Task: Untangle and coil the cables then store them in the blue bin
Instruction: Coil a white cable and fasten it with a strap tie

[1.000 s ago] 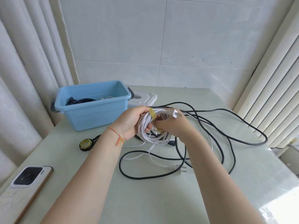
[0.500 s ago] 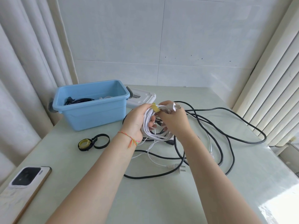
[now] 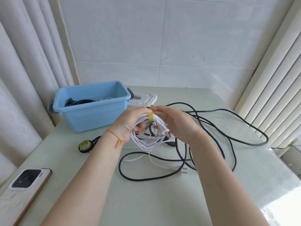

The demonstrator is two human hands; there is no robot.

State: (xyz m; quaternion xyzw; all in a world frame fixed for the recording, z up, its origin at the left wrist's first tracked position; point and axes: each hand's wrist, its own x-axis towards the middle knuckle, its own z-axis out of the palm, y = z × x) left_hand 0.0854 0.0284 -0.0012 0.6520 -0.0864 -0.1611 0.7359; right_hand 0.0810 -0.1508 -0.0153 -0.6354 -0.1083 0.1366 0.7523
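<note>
Tabletop, pale green and glossy, is running to a white tiled wall, with curtains hanging at both sides; we are reading no writing anywhere. We are holding the white cable coil above the table's middle, our left hand curling around its loops, our right hand pinching the yellow strap wrapping it. Black cable is sprawling toward the right edge. The blue bin is sitting by the far left corner.
</note>
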